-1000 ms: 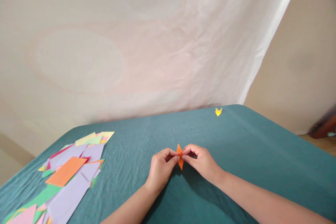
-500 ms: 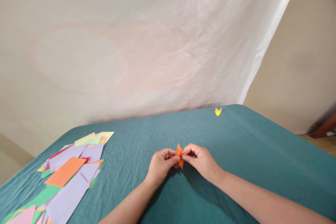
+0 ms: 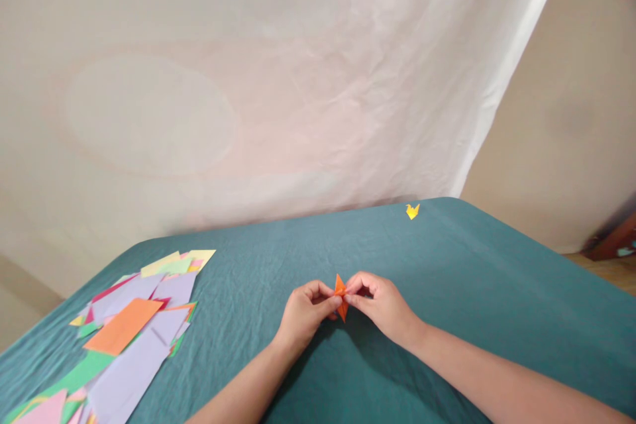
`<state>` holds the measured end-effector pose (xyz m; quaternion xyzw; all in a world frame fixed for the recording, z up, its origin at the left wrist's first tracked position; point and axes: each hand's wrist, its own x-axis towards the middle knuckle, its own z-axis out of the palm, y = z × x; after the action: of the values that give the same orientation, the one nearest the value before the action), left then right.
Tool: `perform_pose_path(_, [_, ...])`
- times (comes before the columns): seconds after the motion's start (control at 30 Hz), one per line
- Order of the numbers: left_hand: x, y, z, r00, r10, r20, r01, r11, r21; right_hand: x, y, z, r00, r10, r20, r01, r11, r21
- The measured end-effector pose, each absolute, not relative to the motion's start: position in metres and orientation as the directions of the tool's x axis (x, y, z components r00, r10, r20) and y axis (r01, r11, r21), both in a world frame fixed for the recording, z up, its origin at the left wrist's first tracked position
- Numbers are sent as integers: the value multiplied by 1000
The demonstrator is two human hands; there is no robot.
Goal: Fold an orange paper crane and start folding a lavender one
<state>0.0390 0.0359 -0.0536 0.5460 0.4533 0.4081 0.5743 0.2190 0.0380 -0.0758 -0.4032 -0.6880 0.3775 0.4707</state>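
Note:
A small folded orange paper piece [image 3: 340,296] stands pointed up between my two hands, just above the teal tablecloth [image 3: 447,291]. My left hand [image 3: 307,315] pinches its left side with thumb and fingers closed. From the other side, my right hand [image 3: 380,305] pinches it too, fingers curled. Both forearms reach in from the bottom edge of the view.
A loose pile of coloured paper sheets [image 3: 124,338], lilac, orange, green, yellow and pink, lies at the table's left. A small yellow folded paper figure [image 3: 412,211] sits near the far edge. A white cloth backdrop [image 3: 278,79] hangs behind the table.
The orange piece looks slightly more pressed together between the fingers; both hands stay in the same place.

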Motion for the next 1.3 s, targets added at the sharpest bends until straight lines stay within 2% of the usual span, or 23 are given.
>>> perform_pose_path(0.2, [39,36,-54,242,969,-55,54,44,998,219,36,-73,-274,927,256,173,309,-935])
perform_pose_path(0.4, [40,34,-59,237,971,17,190,-64,980,219,30,-60,-259,915,309,277,377,-884])
perform_pose_path(0.5, [42,31,-60,303,953,1,142,-46,989,220,31,-62,-264,912,314,207,372,-905])
perform_pose_path(0.7, [46,28,-57,406,909,-97,-21,115,993,219,35,-73,-259,943,210,85,238,-968])
perform_pose_path(0.87, [45,28,-56,417,905,-86,49,72,996,219,36,-72,-294,942,158,-41,153,-987])
perform_pose_path(1.1, [39,31,-60,326,945,-34,169,-23,985,223,34,-62,-312,938,148,141,200,-970])
perform_pose_path(1.3, [38,36,-59,321,941,-103,70,85,994,222,34,-60,-220,940,261,266,315,-911])
